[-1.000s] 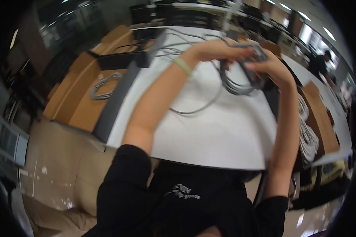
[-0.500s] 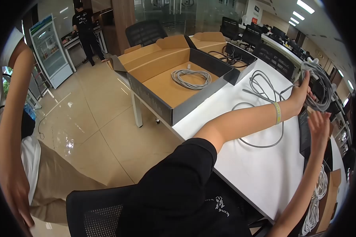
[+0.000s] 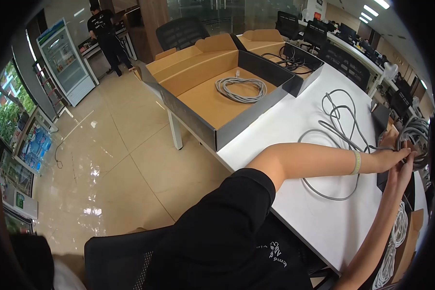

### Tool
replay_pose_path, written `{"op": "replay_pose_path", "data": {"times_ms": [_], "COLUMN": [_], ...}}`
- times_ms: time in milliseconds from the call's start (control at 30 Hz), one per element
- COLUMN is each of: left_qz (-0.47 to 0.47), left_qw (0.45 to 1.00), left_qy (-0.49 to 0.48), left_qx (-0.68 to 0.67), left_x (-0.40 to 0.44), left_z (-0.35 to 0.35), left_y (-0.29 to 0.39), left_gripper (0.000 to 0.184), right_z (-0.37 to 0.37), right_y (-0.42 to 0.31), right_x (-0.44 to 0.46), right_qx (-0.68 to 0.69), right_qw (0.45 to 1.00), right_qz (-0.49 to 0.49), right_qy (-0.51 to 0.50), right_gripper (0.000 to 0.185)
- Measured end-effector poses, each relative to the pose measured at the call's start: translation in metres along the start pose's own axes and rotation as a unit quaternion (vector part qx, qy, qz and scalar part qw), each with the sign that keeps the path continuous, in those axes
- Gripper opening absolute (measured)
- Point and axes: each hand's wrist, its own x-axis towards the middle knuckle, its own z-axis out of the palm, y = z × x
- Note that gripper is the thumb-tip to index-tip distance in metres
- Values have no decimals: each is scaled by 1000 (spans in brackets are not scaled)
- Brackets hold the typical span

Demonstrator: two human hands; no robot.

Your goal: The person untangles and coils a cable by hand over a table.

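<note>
At the far right of the head view, my left hand (image 3: 387, 158), with a yellowish wristband, is closed on a looped coil of grey cable (image 3: 413, 137). My right hand (image 3: 403, 169) meets it just below, its fingers pressed together at the coil's lower left side. The dark edge of the view cuts into the coil, and the exact grip of the fingertips is partly hidden. From the coil a loose length of grey cable (image 3: 340, 198) trails over the white table (image 3: 314, 217) in wide loops.
An open cardboard box (image 3: 198, 104) holds another coiled grey cable (image 3: 241, 91). Behind it, a second box (image 3: 261, 36) contains black cables (image 3: 287, 60). White cable bundles (image 3: 394, 237) lie in a box at lower right. A person (image 3: 104, 38) stands near a glass-door fridge (image 3: 65, 60).
Both hands and the coil have moved lower and rightward in view. My right hand has closed in from below to the coil beside my left hand. The person at left has mostly left view.
</note>
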Motion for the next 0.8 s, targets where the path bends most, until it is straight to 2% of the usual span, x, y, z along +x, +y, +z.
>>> {"op": "replay_pose_path", "data": {"times_ms": [33,100,133,167,200,233,267,300,333,367,400,433,500,567,600,667,700,800], "left_qz": [-1,19,67,20,-30,-55,-133,-244,-248,-279,-274,-269,-290,-307,-311,-368,-369,-353], "left_qw": [1000,989,989,981,956,922,893,877,864,865,867,863,846,835,838,831,833,855], "left_qy": [-4,-124,-124,-120,-120,-137,-152,-111,-89,-23,-49,-89,-40,-50,-65,8,10,57], "left_qx": [-2,84,-36,-149,-264,-358,-403,-398,-430,-415,-413,-419,-446,-454,-444,-417,-413,-376], "left_x": [-2,-6,5,8,9,6,6,7,11,16,19,23,15,20,21,25,27,37], "left_z": [-7,-21,-6,3,15,13,8,4,4,6,0,-5,-6,-8,-11,-12,-16,-27], "left_y": [7,23,-6,-18,-24,-15,-9,-12,-28,-39,-34,-37,-14,-21,-21,-18,-22,-37], "left_gripper": [31,26,25,25,26,25,29,35,38,35,37,36,30,36,51,66,72,62], "right_z": [-7,8,6,2,-4,-13,-32,-59,-76,-59,-65,-53,-46,-42,-42,-40,-38,-50], "right_y": [0,10,11,11,8,2,-4,-13,-28,-29,-35,-30,-27,-25,-26,-29,-31,-46], "right_x": [-4,-4,3,14,25,29,26,18,12,15,13,13,18,23,26,28,27,21], "right_qx": [-2,-114,-119,-132,-141,-144,-158,-230,-300,-358,-382,-355,-372,-353,-333,-300,-283,-276], "right_qw": [1000,981,980,964,907,809,793,819,833,784,775,801,784,786,793,806,808,796], "right_qz": [-2,-152,-154,-161,-168,-175,-188,-239,-281,-324,-349,-327,-332,-333,-329,-321,-326,-350], "right_qy": [3,-34,-30,166,360,543,558,468,370,391,362,354,368,384,389,396,400,409], "right_gripper": [47,45,45,43,41,40,40,32,24,14,9,12,14,12,10,18,19,22]}}
